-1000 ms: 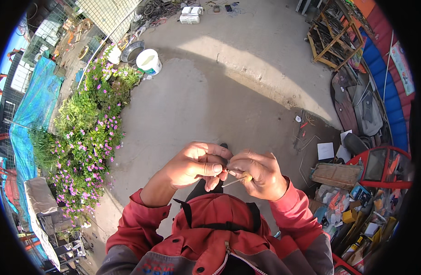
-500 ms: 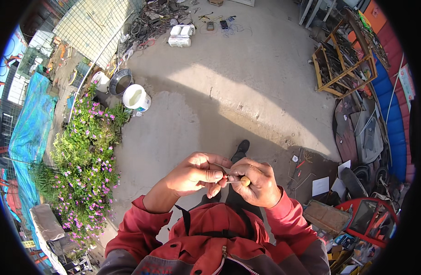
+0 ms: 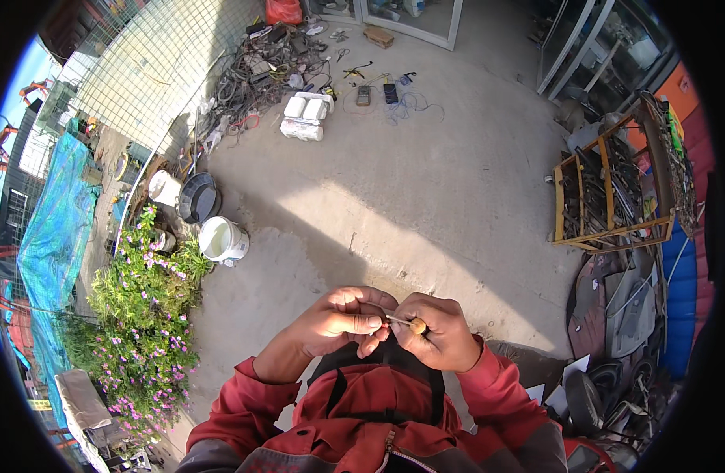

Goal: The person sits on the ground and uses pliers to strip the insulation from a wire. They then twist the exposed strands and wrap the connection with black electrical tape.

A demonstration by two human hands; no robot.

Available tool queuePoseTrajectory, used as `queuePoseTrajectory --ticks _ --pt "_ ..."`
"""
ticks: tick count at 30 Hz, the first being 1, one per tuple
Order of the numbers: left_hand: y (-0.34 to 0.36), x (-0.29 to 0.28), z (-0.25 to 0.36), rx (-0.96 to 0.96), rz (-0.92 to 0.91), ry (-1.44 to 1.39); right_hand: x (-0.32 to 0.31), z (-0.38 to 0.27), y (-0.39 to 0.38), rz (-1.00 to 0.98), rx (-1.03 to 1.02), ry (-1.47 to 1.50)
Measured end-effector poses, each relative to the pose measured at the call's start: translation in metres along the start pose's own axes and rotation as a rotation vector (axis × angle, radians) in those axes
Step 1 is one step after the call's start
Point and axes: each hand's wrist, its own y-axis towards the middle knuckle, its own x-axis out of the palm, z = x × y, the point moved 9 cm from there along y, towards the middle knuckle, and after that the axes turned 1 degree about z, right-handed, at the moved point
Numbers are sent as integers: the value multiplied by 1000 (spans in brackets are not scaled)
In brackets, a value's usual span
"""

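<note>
In front of my red jacket, my two hands meet at chest height. My left hand (image 3: 331,325) pinches a tiny red piece (image 3: 385,324) between thumb and fingers; most of it is hidden, and its kind is too small to make out. Closed round a small tool, my right hand (image 3: 443,335) holds it by a rounded yellowish handle (image 3: 417,325). A thin metal shaft (image 3: 398,319) runs from that handle toward the red piece, like a small screwdriver. The shaft's tip lies at or beside the left fingertips; contact cannot be told.
Flowering plants (image 3: 145,335) grow at the left, near a white bucket (image 3: 234,246) and a dark basin (image 3: 198,199). Tangled cables (image 3: 272,71), a white package (image 3: 303,126) and a meter (image 3: 364,96) lie far ahead. A wooden rack (image 3: 611,235) with metal pieces stands at right.
The view has tilted farther ahead, showing more of the far ground and a doorway. My hands stay together on the same things; the tool's shaft now slants more.
</note>
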Motion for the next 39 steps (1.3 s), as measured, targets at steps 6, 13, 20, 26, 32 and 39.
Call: queuePoseTrajectory --ticks 6,13,20,26,32,39 --pt "119 -33 116 51 -59 44 -77 67 131 37 67 5" --pt "264 -43 274 38 -151 136 -179 127 280 123 260 137" --pt "379 -44 399 9 -112 261 -276 165 405 141 316 175" --pt "475 -48 468 74 -74 392 -355 210 483 105 310 209" --pt "571 -34 533 117 24 463 -451 248 560 4 359 238" --pt "661 -24 608 218 138 532 -543 279 650 -75 376 205"
